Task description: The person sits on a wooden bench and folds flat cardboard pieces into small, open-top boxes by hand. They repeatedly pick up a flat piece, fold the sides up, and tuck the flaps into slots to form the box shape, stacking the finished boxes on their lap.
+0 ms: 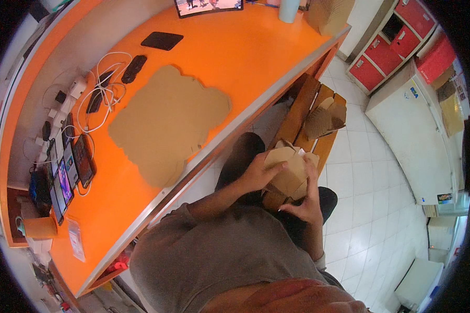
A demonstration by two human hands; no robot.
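Above the wooden bench, between my knees, I hold a brown cardboard food box (289, 180), partly folded up with its top flaps raised. My left hand (258, 173) grips its left side, the thumb lying along the upper edge. On the opposite side, my right hand (307, 202) curls around the box, fingers at the far edge and thumb near the bottom. Another folded cardboard box (321, 122) stands farther along the bench. A stack of flat, unfolded cardboard blanks (167, 120) lies on the orange desk to my left.
On the orange desk (214, 49) are a black tablet-like slab (162, 40), tangled white cables (107, 94), several phones (83, 159) and a tape roll (40, 228). The slatted bench (300, 117) runs along the desk's edge. Red lockers (384, 55) and a white freezer (415, 141) stand right.
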